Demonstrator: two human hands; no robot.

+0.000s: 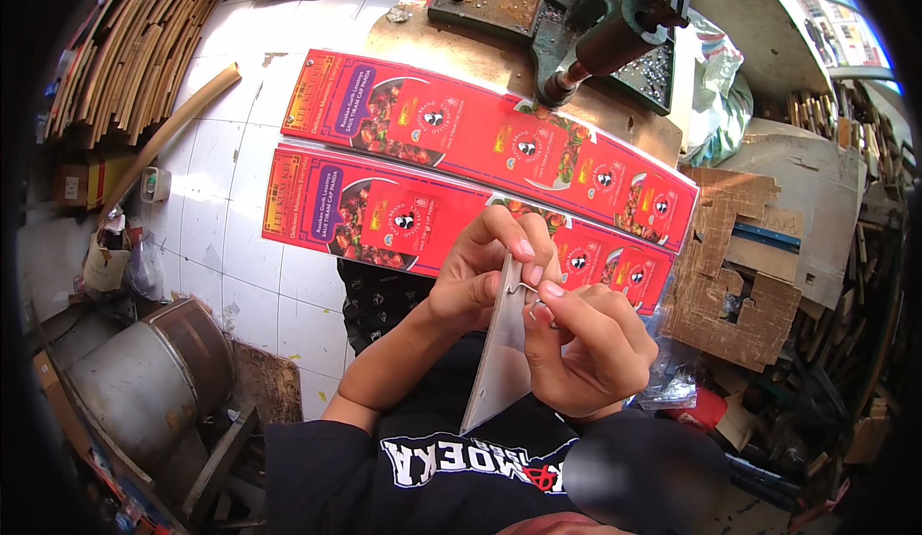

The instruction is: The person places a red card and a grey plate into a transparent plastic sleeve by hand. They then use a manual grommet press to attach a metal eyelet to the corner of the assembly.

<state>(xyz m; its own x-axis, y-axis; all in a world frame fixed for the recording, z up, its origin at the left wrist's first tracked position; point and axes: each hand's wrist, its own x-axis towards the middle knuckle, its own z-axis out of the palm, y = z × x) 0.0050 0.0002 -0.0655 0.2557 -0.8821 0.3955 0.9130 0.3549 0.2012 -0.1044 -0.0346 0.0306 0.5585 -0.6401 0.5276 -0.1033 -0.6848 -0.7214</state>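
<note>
Grey-white and thin, a flat panel [501, 362] is held steeply tilted, nearly edge-on, in front of a black printed T-shirt [327, 477]. The left hand [490, 264] pinches the panel's upper end between thumb and fingers. The right hand [600, 343], fingers curled, grips a bent silvery wire [523, 287] at that same end; whether the wire is fastened to the panel cannot be told.

Just beyond the hands, a red printed strip [451, 223] bearing pictures of food lies lengthwise, partly hidden by the fingers. A matching red strip [471, 117] lies alongside it, a narrow seam between them. Farther off, a dark green press [615, 31] stands on a wooden tabletop [392, 40], its tip at the second strip's far edge. Shallow trays, one to the left [490, 2] and one to the right [653, 79] of the press, hold small scraps. Across the white tile floor [250, 199], thin wooden slats [144, 55] are stacked at far left.
</note>
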